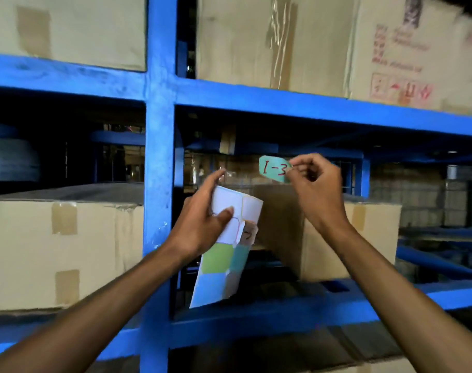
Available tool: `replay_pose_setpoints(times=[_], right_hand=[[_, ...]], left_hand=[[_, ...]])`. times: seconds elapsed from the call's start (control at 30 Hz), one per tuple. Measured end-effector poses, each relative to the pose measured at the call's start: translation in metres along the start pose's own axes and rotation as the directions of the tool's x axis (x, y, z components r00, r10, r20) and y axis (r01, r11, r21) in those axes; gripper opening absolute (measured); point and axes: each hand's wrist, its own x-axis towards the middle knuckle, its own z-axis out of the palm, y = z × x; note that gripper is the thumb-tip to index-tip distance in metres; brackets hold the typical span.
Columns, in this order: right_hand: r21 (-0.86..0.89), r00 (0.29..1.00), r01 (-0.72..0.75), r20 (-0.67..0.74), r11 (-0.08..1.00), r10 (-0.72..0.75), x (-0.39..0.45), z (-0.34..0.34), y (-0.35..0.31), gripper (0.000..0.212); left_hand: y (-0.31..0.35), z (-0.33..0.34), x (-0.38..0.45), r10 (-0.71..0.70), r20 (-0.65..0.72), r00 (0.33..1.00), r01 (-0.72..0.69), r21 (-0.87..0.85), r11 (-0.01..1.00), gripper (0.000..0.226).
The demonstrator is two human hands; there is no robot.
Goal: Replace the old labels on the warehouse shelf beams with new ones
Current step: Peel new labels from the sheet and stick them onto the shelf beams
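My right hand [314, 188] pinches a teal label [274, 168] by its right end; red handwriting on it reads "I-3". The label hangs in the air below the upper blue shelf beam [310, 107] and touches nothing else. My left hand [202, 222] grips a sheet of sticker labels [224, 249], thumb across its front. The sheet's upper cells are white and peeled; green, teal and pale stickers remain lower down. The sheet hangs in front of the blue upright post [159, 184] and the lower beam [256, 319].
Taped cardboard boxes stand on the top shelf [270, 41] and on the middle shelf at left [54, 251] and right [350, 238]. More blue racking and dark gaps lie behind. Another box sits below the lower beam.
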Motion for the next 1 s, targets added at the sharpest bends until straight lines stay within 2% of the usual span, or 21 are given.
replay_pose_setpoints(times=[0.17,0.37,0.63,1.0], right_hand=[[-0.07,0.995,0.088,-0.039,0.994,-0.09,0.085,-0.011,0.002,0.008],[-0.114,0.991,0.126,-0.025,0.985,-0.13,0.153,-0.012,0.013,0.007],[-0.139,0.98,0.2,0.045,0.97,-0.196,0.183,-0.002,0.03,0.007],[-0.219,0.96,0.278,0.1,0.935,-0.262,0.192,-0.01,0.036,0.005]], left_hand=[[0.026,0.008,0.062,0.192,0.02,0.981,-0.193,0.138,0.971,0.08],[0.047,0.028,0.123,0.231,0.118,0.966,-0.258,0.35,0.9,0.091],[0.056,0.048,0.158,0.155,0.23,0.961,-0.262,0.564,0.783,0.096],[0.05,0.055,0.18,0.032,0.232,0.972,-0.198,0.741,0.642,0.1]])
